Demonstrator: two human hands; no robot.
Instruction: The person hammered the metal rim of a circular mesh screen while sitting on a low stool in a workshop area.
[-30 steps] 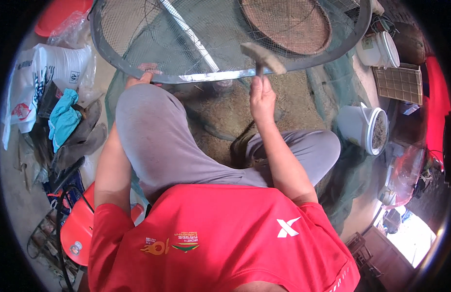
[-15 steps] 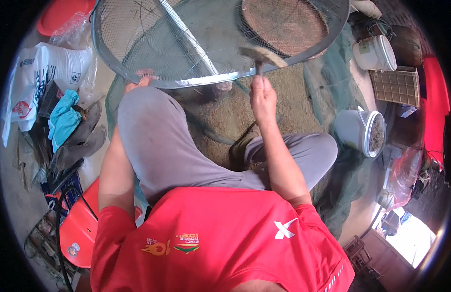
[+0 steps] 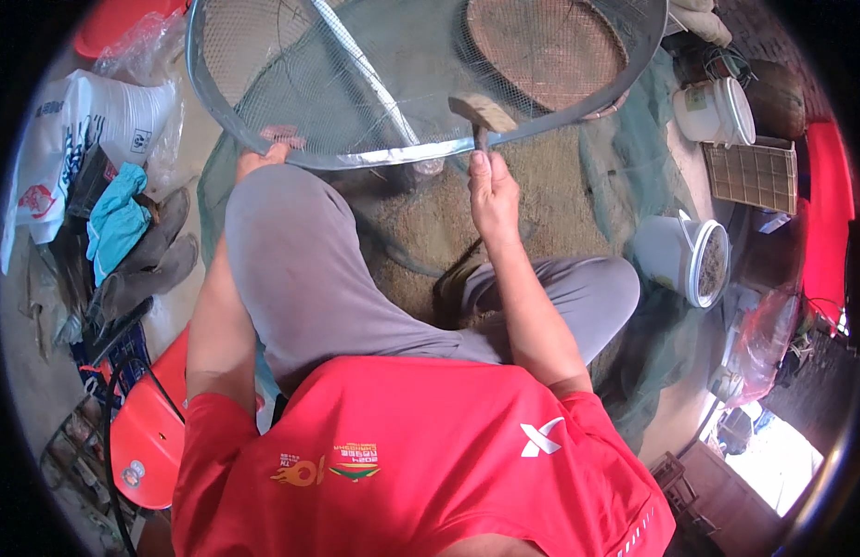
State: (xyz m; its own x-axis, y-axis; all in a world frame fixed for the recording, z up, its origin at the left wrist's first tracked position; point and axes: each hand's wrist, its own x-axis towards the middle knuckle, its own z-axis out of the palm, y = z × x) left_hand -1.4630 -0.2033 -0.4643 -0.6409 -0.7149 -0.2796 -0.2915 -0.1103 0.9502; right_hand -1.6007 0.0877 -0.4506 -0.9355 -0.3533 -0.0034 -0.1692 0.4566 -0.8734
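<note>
While the right hand [image 3: 493,190] is staying closed around the handle of a small hammer [image 3: 483,113], the hammer's head is sitting a little higher on the metal rim than a second ago, right against the band of the large round wire-mesh sieve [image 3: 393,84] at twelve o'clock. The left hand [image 3: 256,160] is still gripping that rim at eleven o'clock, over the raised grey-trousered knee [image 3: 290,241], so the tapping along the band appears to be continuing (the sieve has barely turned). A green net [image 3: 634,306] is covering the ground, brown grain lying on it. White buckets [image 3: 685,260] are standing at three o'clock, a red chair [image 3: 147,436] at eight, boots [image 3: 142,265] and bags at nine.
</note>
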